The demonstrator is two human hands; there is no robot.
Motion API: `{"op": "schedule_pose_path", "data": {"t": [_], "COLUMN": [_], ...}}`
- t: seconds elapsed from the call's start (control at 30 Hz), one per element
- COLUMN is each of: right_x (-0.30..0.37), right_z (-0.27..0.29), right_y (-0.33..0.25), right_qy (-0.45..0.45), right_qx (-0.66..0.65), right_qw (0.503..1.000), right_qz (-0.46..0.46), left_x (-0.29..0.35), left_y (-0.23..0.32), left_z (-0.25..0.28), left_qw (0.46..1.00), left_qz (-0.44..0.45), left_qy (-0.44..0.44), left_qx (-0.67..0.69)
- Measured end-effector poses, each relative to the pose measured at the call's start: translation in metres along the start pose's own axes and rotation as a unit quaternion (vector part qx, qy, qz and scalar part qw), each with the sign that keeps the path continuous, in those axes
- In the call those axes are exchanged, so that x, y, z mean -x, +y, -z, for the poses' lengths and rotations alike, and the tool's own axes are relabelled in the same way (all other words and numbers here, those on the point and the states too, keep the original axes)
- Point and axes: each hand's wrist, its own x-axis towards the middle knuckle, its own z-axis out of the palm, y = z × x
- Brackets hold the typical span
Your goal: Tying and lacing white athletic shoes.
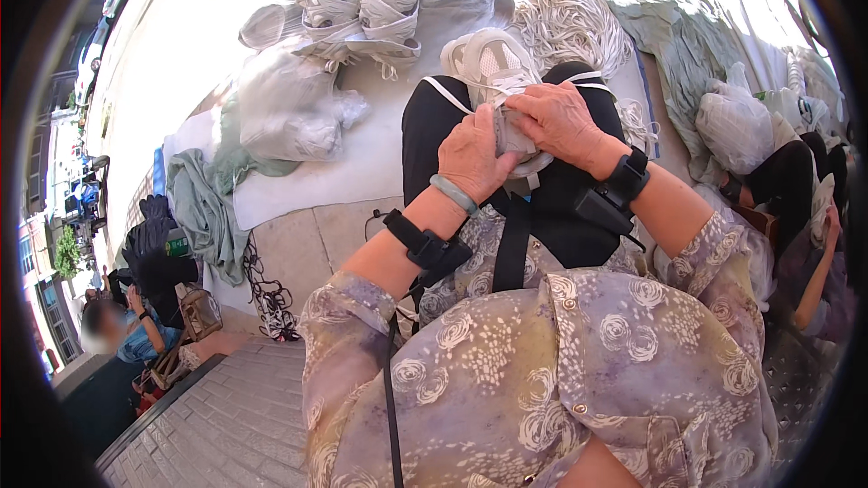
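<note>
A pale beige and white sneaker (pixel 500 61) rests on my lap between my knees, toe pointing away from me. White shoelace (pixel 449 97) crosses its eyelets, and loose ends reach out over both knees. My left hand (pixel 472 160) is closed at the sneaker's left side, fingertips by the eyelets; exactly what they pinch is hidden. From the right, my right hand (pixel 561 124) bends over the tongue, thumb and fingers pinched together at the lace. The sneaker's collar shows below my hands.
Stacked sneakers (pixel 384 4) and a plastic bag (pixel 294 104) lie ahead to the left. A heap of white laces (pixel 574 23) is beyond my right knee. At right are another bag (pixel 737 122) and a person's arm (pixel 816 276); another person (pixel 154 330) sits far left.
</note>
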Motion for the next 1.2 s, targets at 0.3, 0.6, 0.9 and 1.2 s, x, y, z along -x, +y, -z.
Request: {"op": "schedule_pose_path", "data": {"t": [0.3,0.6,0.9,1.2], "right_x": [-0.001,-0.006,-0.024,-0.030], "right_z": [0.007,0.004,-0.007,-0.002], "right_y": [0.017,0.010,-0.010,-0.013], "right_qy": [-0.014,0.007,-0.008,-0.050], "right_qx": [-0.031,-0.049,0.046,0.113], "right_qw": [0.995,0.996,0.999,0.992], "right_qz": [-0.089,-0.076,0.006,0.019], "left_x": [-0.018,-0.015,-0.023,-0.027], "left_y": [0.002,0.008,-0.006,-0.018], "left_z": [-0.009,-0.007,0.001,0.002], "left_qw": [0.999,0.993,0.998,0.996], "left_qz": [-0.013,0.041,0.047,0.041], "left_qy": [-0.006,0.025,-0.034,-0.003], "left_qx": [-0.029,-0.110,-0.039,0.074]}}
